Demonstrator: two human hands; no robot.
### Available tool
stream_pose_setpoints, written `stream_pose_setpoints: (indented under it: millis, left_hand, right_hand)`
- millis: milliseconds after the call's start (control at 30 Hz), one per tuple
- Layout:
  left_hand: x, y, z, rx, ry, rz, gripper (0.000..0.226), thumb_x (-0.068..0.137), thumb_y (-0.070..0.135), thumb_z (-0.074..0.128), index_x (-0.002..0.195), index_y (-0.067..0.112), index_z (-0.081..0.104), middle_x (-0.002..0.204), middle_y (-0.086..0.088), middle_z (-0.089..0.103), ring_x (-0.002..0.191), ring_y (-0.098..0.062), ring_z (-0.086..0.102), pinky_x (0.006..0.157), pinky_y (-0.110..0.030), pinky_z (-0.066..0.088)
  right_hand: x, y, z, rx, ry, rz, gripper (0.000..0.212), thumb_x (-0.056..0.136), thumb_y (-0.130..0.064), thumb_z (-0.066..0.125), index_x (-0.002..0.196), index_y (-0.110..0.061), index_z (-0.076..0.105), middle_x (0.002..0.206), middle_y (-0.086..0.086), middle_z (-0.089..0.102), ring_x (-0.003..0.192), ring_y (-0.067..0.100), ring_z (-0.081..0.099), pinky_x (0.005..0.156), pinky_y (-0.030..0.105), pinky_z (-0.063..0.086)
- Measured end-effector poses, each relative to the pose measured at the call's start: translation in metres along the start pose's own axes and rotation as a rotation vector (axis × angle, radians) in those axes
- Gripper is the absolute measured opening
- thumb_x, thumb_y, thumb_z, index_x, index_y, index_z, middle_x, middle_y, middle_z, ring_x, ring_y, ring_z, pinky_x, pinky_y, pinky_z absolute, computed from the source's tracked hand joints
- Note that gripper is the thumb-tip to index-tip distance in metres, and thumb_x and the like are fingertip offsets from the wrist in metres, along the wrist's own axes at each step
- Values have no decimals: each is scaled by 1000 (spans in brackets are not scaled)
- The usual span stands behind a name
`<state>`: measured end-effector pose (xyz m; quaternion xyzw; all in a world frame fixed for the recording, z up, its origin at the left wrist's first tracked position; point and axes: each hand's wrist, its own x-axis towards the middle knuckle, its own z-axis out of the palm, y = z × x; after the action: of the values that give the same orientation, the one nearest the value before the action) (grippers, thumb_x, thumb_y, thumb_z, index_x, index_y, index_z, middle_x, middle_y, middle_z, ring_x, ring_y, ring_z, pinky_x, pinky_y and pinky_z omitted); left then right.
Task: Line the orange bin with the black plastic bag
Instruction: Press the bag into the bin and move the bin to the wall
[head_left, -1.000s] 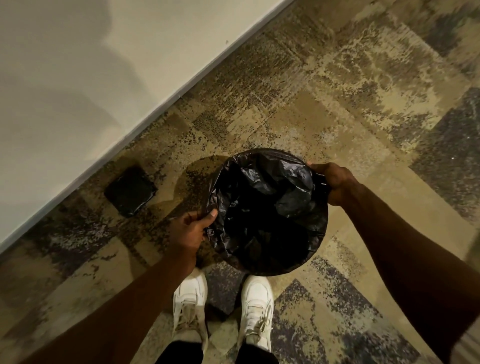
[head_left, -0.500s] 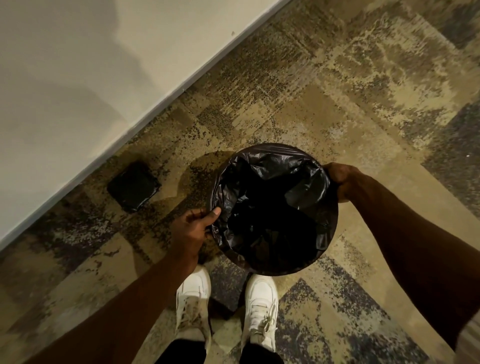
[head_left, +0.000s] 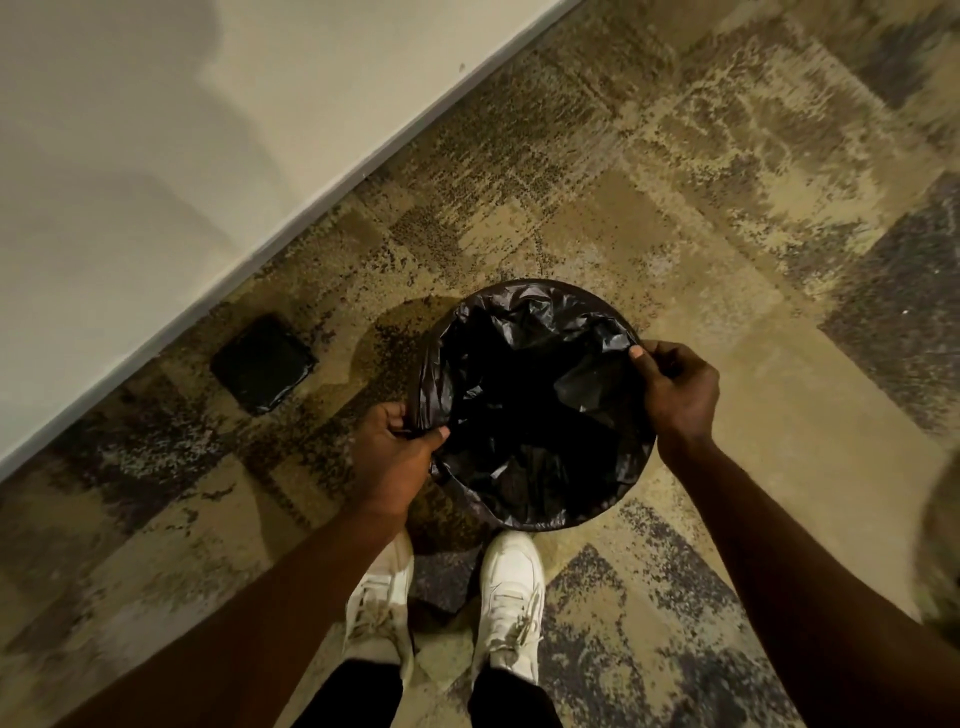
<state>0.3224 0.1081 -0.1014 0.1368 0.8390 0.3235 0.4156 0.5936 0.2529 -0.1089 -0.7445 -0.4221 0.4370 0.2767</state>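
Observation:
A round bin stands on the carpet just ahead of my feet, seen from above. The black plastic bag (head_left: 535, 405) hangs inside it, crinkled, and its mouth is folded over the rim all around, so none of the bin's orange wall shows. My left hand (head_left: 397, 449) pinches the bag's edge at the rim's left side, thumb inside. My right hand (head_left: 675, 387) grips the bag's edge at the right side of the rim.
A folded black plastic packet (head_left: 264, 364) lies on the carpet to the left, near the white wall and baseboard (head_left: 311, 208). My two white shoes (head_left: 511, 597) stand right below the bin. Patterned carpet spreads to the right and behind.
The bag's mouth has been spread and pulled down over the rim. My right hand shifted from the far right edge to grip lower on the right side; my left hand closed on the left edge.

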Motion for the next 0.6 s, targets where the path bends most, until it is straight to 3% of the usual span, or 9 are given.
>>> stream_pose_setpoints:
  millis: [67, 133, 200, 267, 333, 433, 533, 600]
  left_hand:
    - [4, -4, 0, 40, 13, 6, 38, 77, 7, 91, 108, 7, 70, 97, -9, 76, 93, -32, 76, 85, -50, 64]
    - [7, -7, 0, 49, 8, 33, 37, 80, 8, 89, 110, 7, 69, 99, -9, 75, 96, -34, 77, 83, -43, 64]
    - [4, -7, -3, 62, -5, 103, 41, 83, 13, 88, 116, 8, 65, 100, -3, 71, 101, -33, 76, 78, -33, 61]
    - [-4, -6, -7, 165, -8, 255, 60, 86, 33, 87, 131, 8, 57, 115, -2, 66, 111, -30, 70, 83, -28, 59]
    - [-11, -8, -13, 414, -2, 465, 88, 86, 60, 77, 150, 11, 43, 148, -12, 53, 136, -33, 57, 104, -42, 56]
    - [-21, -6, -18, 837, -12, 825, 105, 92, 72, 58, 166, 4, 26, 176, -22, 16, 163, -39, 21, 127, -50, 25]
    - [-32, -3, -14, 1066, -164, 1057, 95, 102, 71, 37, 165, 0, 29, 178, -22, 4, 167, -36, 3, 132, -57, 20]
    - [-36, -4, -10, 1187, -246, 1109, 91, 105, 70, 29, 160, -2, 41, 178, -23, 7, 167, -36, 3, 132, -56, 18]
  right_hand:
    - [4, 1, -1, 48, -38, 0, 16, 96, -26, 78, 105, -13, 79, 101, 4, 81, 102, 22, 77, 93, 46, 64]
    - [4, -3, -3, 70, -80, 1, 8, 100, -24, 72, 98, -18, 77, 98, 2, 79, 101, 24, 75, 89, 41, 62]
    - [1, -8, -4, -54, -69, -55, 24, 103, -38, 64, 109, -17, 75, 107, 5, 76, 106, 25, 72, 92, 43, 60]
    - [-7, -12, -6, -429, -13, -296, 46, 106, -50, 54, 133, -16, 65, 131, 11, 67, 121, 29, 64, 101, 46, 54]
    - [-20, -21, -2, -757, -33, -683, 51, 108, -47, 50, 147, -15, 54, 151, 16, 51, 139, 35, 48, 110, 50, 42]
    - [-40, -32, 16, -1016, -303, -1109, 54, 108, -42, 48, 155, -14, 49, 169, 19, 35, 158, 39, 28, 120, 58, 31]
    - [-45, -24, 37, -1296, -586, -1289, 60, 106, -37, 43, 160, -11, 42, 175, 21, 19, 164, 39, 9, 130, 57, 18]
    - [-39, -19, 45, -1471, -630, -1278, 62, 107, -37, 32, 161, -8, 39, 176, 23, 12, 164, 41, 2, 132, 56, 9]
